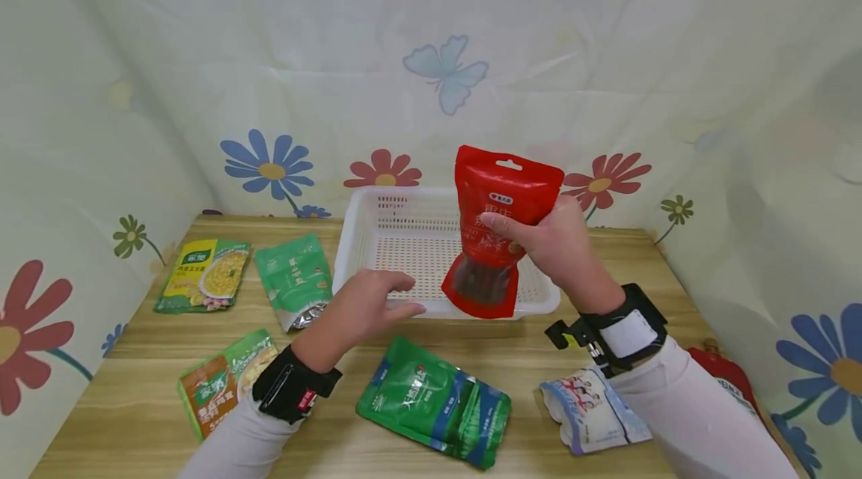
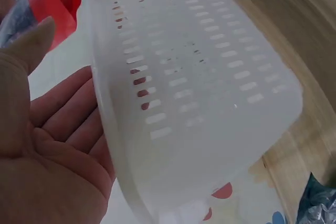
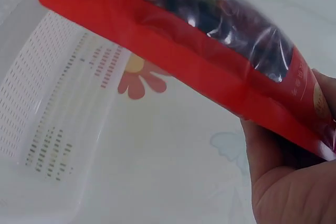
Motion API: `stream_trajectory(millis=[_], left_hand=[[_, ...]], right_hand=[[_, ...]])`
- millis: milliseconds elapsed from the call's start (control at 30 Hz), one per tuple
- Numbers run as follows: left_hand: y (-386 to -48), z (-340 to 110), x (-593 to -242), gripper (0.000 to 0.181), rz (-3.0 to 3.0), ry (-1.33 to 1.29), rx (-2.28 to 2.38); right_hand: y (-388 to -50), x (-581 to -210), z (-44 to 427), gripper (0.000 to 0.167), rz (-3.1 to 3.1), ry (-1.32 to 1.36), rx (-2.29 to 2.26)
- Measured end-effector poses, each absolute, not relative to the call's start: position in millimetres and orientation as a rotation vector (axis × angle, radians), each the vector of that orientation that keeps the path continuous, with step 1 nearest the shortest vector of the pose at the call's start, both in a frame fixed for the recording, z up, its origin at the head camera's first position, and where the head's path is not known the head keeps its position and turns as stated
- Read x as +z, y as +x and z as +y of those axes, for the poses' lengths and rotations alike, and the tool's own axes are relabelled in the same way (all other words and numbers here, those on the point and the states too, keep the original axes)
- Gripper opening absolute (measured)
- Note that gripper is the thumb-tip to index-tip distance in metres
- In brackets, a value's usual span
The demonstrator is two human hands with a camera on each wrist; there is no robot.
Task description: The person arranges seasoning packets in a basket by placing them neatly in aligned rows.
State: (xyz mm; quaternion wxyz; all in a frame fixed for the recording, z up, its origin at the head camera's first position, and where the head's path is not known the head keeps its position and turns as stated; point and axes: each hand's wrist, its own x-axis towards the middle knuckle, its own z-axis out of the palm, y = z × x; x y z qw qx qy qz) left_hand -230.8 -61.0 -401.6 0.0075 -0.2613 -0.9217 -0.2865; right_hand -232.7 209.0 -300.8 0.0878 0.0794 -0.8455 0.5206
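A red stand-up pouch point(image 1: 486, 239) with a see-through lower window is held upright by my right hand point(image 1: 562, 247), the thumb across its front. The pouch is over the right part of a white perforated plastic basket point(image 1: 364, 221). In the right wrist view the pouch point(image 3: 184, 51) slants above the basket point(image 3: 89, 145), its dark contents showing through the window. My left hand point(image 1: 367, 303) is at the basket's front-left rim, fingers extended and thumb apart. The left wrist view shows its palm point(image 2: 68, 140) beside the basket wall point(image 2: 210, 129); I cannot tell whether they touch.
Around the basket on the wooden table point(image 1: 539, 344) lie a yellow-green pouch point(image 1: 205, 277), a green pouch point(image 1: 294, 277), a brown-green pouch point(image 1: 212, 389), a green-blue pouch point(image 1: 431, 400) and a white-blue pouch point(image 1: 592, 412). A red bottle point(image 1: 723, 370) is partly behind my right sleeve. A flowered curtain point(image 1: 323, 90) encloses the back.
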Motion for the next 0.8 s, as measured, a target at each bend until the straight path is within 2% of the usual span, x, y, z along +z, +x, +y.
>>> stream_trajectory(millis=[367, 500, 667, 800], left_hand=[[-232, -70, -413, 0.033, -2.933, -0.892, -0.633], [-234, -73, -415, 0.022, -2.957, -0.877, -0.502], [-236, -74, -419, 0.008, -2.929, -0.888, -0.367], [-236, -72, -422, 0.012, -2.925, -0.878, -0.309]], right_hand=[[-264, -307, 225, 0.088, -2.479, -0.003, 1.627], [-274, -309, 227, 0.089, -2.546, -0.119, 1.590], [-289, -315, 229, 0.080, -2.648, -0.175, 1.491], [-303, -321, 233, 0.070, -2.725, -0.205, 1.380]])
